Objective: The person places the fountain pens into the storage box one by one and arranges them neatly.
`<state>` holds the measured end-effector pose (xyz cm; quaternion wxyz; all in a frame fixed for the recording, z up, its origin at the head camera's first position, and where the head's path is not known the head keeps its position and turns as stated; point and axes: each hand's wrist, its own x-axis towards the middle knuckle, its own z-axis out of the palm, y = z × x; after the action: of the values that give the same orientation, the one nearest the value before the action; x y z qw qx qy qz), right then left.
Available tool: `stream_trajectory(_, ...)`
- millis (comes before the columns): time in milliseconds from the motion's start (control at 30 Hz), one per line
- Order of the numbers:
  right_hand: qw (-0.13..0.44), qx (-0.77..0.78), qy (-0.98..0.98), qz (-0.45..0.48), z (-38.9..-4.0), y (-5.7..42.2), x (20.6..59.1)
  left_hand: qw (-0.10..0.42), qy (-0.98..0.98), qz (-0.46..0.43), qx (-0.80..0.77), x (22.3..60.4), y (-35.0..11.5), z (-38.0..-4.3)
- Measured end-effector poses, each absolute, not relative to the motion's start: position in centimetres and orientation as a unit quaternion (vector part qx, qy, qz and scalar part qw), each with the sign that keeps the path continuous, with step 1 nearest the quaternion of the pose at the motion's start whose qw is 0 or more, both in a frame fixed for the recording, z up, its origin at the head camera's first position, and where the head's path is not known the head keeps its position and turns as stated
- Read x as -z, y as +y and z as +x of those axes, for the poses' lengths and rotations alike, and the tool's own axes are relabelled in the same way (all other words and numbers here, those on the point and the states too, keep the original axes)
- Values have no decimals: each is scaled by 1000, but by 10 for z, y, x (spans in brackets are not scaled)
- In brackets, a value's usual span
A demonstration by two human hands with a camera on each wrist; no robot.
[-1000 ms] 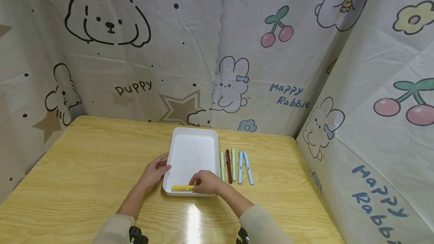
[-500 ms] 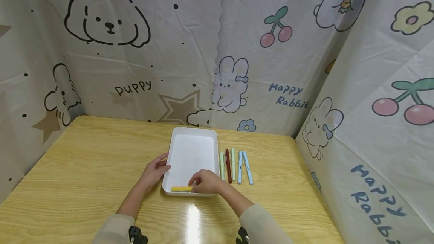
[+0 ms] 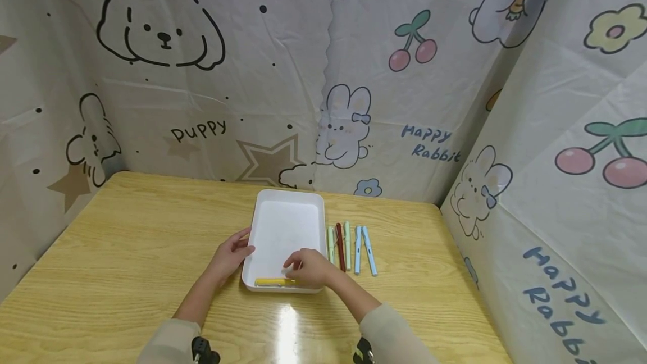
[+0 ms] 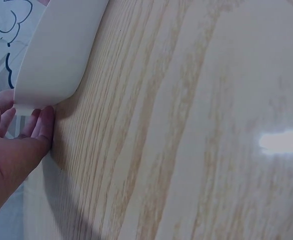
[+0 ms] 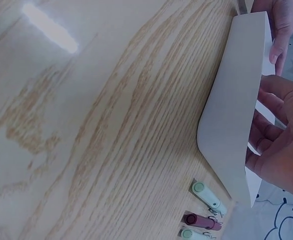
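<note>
A white tray [image 3: 288, 226] lies on the table, and my left hand [image 3: 228, 258] holds its left wall, thumb at the rim and fingers along the outside. Near the tray's front wall a yellow pen [image 3: 273, 282] lies crosswise on the bottom. Just above the pen's right end hovers my right hand [image 3: 312, 268], fingers loosely bent with nothing seen between them; it covers part of that end. In the right wrist view, the right hand's fingers [image 5: 266, 130] reach over the tray's near wall, which hides their tips and the pen.
Right of the tray lie a light green pen [image 3: 331, 246], a dark red pen [image 3: 340, 243], another light green pen [image 3: 347, 246] and two light blue pens [image 3: 358, 250], roughly side by side. A printed cloth [image 3: 283, 72] hangs behind the wooden table [image 3: 151, 235] and along its sides.
My right hand has let go of the yellow pen and risen slightly off it. The pen stays along the tray's front wall. My left hand has not moved.
</note>
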<state>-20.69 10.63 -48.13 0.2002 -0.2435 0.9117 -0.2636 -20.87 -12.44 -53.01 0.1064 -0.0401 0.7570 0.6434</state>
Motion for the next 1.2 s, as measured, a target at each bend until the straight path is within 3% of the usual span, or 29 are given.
stream_trajectory(1200,146,304,917,-214,-231,137,457,111,752,-42,-648,529,-125,-209)
